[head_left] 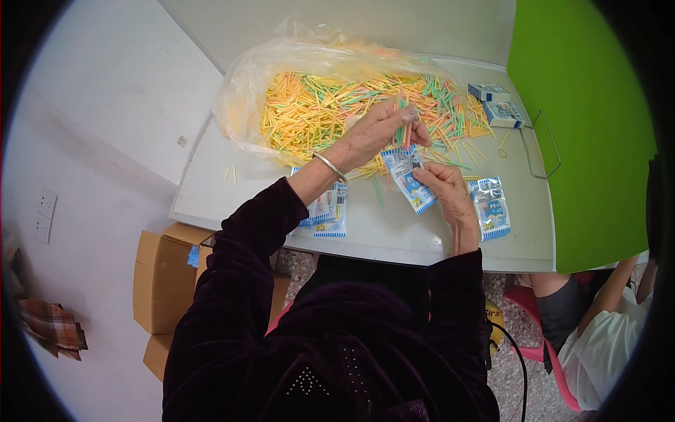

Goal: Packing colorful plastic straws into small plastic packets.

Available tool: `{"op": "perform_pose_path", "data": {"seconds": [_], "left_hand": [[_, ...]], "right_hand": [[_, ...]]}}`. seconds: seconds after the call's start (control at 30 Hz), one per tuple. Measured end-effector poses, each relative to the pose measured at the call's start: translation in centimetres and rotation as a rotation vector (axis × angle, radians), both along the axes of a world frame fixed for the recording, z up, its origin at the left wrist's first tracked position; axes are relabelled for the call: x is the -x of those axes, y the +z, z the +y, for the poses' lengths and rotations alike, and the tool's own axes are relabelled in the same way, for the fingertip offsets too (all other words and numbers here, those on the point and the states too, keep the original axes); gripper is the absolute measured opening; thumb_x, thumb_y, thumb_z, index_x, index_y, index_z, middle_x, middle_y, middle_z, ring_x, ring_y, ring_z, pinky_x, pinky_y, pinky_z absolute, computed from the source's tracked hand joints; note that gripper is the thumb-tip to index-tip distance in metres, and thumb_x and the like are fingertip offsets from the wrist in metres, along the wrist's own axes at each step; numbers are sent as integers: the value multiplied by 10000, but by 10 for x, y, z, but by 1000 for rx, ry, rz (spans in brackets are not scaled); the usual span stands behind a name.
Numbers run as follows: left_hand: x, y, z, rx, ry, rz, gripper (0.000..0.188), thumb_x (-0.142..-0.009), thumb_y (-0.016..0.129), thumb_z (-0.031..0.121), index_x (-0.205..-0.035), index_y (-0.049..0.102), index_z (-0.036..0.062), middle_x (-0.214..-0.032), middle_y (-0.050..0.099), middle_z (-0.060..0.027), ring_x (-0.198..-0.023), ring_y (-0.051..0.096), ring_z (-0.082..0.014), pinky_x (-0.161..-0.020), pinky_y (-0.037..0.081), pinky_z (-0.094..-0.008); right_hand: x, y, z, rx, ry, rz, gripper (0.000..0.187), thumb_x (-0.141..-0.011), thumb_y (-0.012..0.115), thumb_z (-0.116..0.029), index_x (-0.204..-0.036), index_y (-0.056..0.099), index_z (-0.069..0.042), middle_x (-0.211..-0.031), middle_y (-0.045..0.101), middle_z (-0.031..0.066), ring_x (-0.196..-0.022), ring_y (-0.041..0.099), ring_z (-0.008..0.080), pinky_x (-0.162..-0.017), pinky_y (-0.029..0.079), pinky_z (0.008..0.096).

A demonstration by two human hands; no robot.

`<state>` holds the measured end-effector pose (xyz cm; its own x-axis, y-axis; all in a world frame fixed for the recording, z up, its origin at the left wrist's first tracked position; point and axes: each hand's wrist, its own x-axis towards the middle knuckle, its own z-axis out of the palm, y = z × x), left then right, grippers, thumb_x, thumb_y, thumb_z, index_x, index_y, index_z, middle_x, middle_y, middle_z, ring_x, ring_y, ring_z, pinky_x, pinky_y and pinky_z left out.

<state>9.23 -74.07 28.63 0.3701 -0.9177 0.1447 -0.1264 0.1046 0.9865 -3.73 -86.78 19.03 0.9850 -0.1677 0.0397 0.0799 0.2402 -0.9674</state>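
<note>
My left hand [387, 126] is closed around a small bunch of thin pastel sticks [403, 135], pink, green and pale orange, held upright. Their lower ends meet the top of a blue-and-white packet [408, 184]; whether they are inside it I cannot tell. My right hand [447, 188] pinches that packet by its right side, thumb on the front. Behind both hands a big heap of similar sticks [302, 116], mostly yellow and orange, spreads out of a clear plastic bag [242, 95]. Another blue-and-white packet [490, 209] lies to the right of my right hand.
More packets [330, 221] lie stacked under my left forearm. Two small boxes [503, 114] and a wire stand [545, 151] are by the green partition [583, 141]. A cardboard box [156, 281] stands below the table's left edge. Another person [608, 337] sits at the right.
</note>
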Motion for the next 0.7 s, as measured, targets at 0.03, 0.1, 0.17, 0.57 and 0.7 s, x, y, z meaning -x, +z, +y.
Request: {"op": "perform_pose_path", "data": {"seconds": [0.03, 0.1, 0.17, 0.57, 0.7], "left_hand": [[4, 0, 0, -31, 24, -21, 443, -943, 409, 402, -886, 574, -6, -799, 608, -69, -813, 599, -141, -750, 484, -262], [7, -3, -2, -28, 30, -60, 434, -945, 406, 401, -894, 565, 0, -815, 604, -72, -827, 593, -139, -761, 480, -262], [12, -4, -4, -23, 32, -98, 425, -946, 402, 400, -901, 556, 6, -831, 600, -75, -842, 586, -137, -773, 475, -262], [18, -16, -5, 79, 124, -69, 346, -961, 391, 354, -1025, 409, 14, -959, 603, -82, -893, 559, -125, -822, 450, -271], [17, -17, -1, 30, 100, -99, 366, -960, 378, 379, -1056, 455, 34, -1008, 587, -76, -942, 532, -117, -849, 429, -273]], "right_hand": [[0, 1, 1, 7, 2, -1, 181, -850, 609, -165, -884, 652, 8, -721, 605, -23, -607, 502, 11, -553, 377, 156], [1, 0, 1, 16, 1, -1, 180, -850, 609, -164, -881, 652, 8, -721, 605, -23, -607, 504, 12, -553, 378, 156], [3, -1, -2, -27, -26, 13, 175, -850, 612, -165, -879, 652, 3, -720, 605, -23, -609, 504, 11, -551, 375, 155], [6, 10, 7, -148, -135, -37, 184, -846, 620, -159, -917, 648, 8, -768, 609, -23, -649, 512, 17, -583, 387, 161], [5, 8, 8, -121, -152, -45, 211, -847, 618, -152, -973, 644, 15, -795, 618, -19, -689, 523, 22, -630, 404, 170]]}}
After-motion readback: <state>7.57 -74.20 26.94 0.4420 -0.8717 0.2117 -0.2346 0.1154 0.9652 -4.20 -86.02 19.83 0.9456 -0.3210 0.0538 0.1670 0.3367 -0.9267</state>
